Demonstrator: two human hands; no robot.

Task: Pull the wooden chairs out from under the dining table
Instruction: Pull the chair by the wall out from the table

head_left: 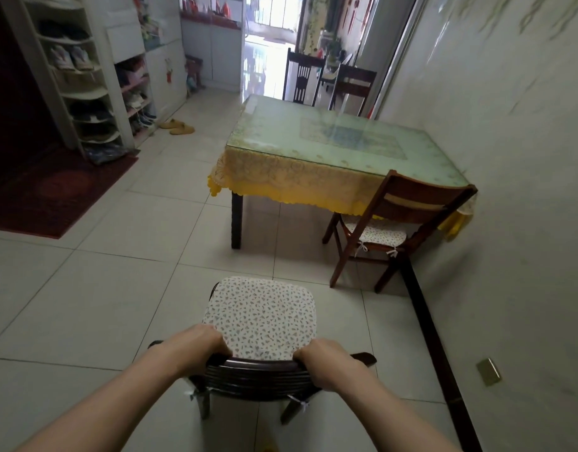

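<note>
Dark wood, ribbed top rail: the near chair [258,353] stands on open tile, well apart from the dining table [330,148], whole seat out in the clear. Left hand [203,349] and right hand [323,363] are both wrapped over the top rail, one toward each end, fingers curled down the seat side and closed onto the wood; grip looks firm and roughly symmetric. The floral cushion [260,316] lies directly ahead of the grip, so the seat points away from the person, toward the table; the rail's long axis runs left to right across the view. Judgement: this chair is already out and needs only to be released. The second chair [392,223] stands at the table's near-right corner beside the wall [509,158], its seat front still tucked under the yellow tablecloth fringe [281,194], back turned toward the person and angled a little to the left. It lies ahead and to the right of the grip, so the right hand is the nearer one. Its pull line probably runs back toward the person and slightly left, away from the wall. Two more chairs [302,76] show at the far edge of the table; how far under they sit cannot be told.
</note>
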